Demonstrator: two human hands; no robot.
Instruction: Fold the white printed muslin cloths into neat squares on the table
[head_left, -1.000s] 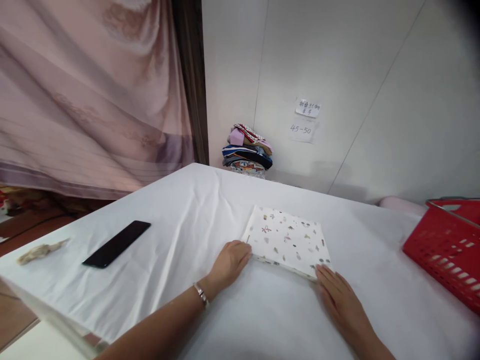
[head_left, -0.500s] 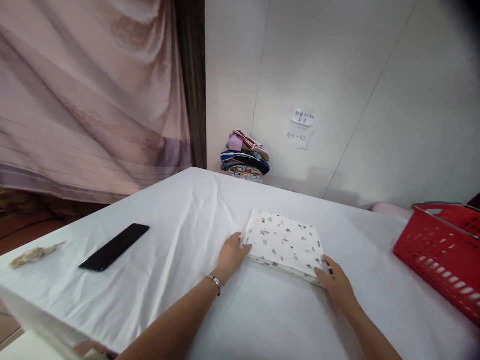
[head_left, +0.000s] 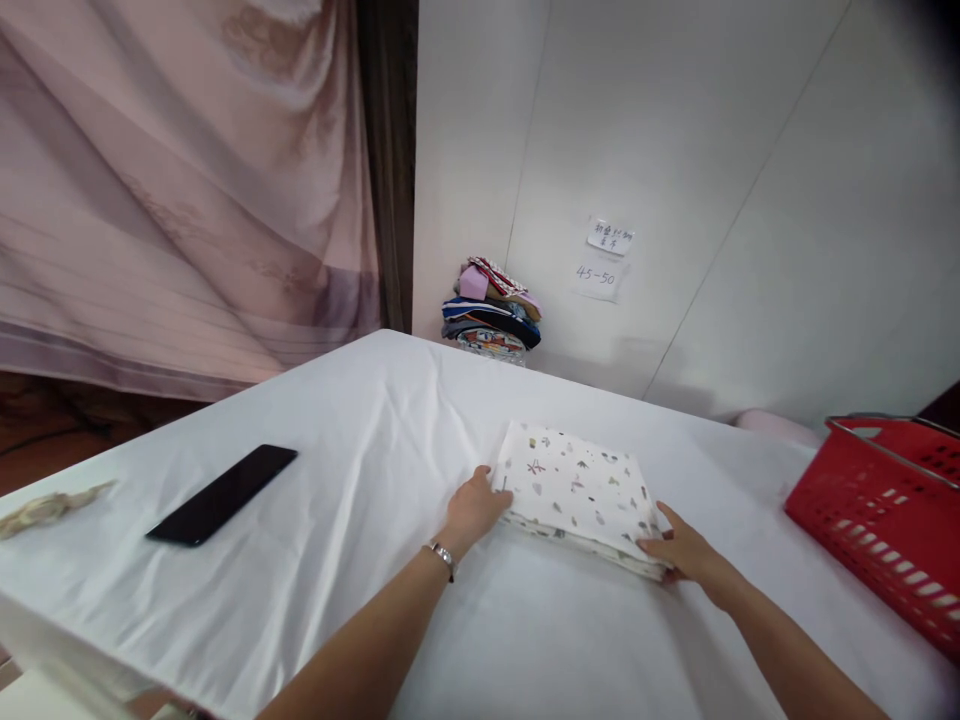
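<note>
A white cloth (head_left: 574,482) printed with small leaves and other motifs lies folded into a flat, layered rectangle in front of me. At its left front corner, my left hand (head_left: 478,507) pinches the edge, the thumb on top and the other fingers along the side. My right hand (head_left: 686,545) grips the right front corner, with its thumb on the upper face and some fingertips hidden under the layers. That corner looks slightly raised. A silver band circles my left wrist.
A black phone-like slab (head_left: 223,495) and a beige, blurred item (head_left: 52,508) lie left on the white-covered table (head_left: 360,440). A red basket (head_left: 885,520) stands right. Folded fabrics (head_left: 491,310) are stacked beyond the far edge, near paper notes (head_left: 598,275) on the wall.
My right hand has moved slightly right and turned, its fingers now reaching lower around the cloth's corner. The front layers show more. My left hand stays at its corner; the view has shifted a little.
</note>
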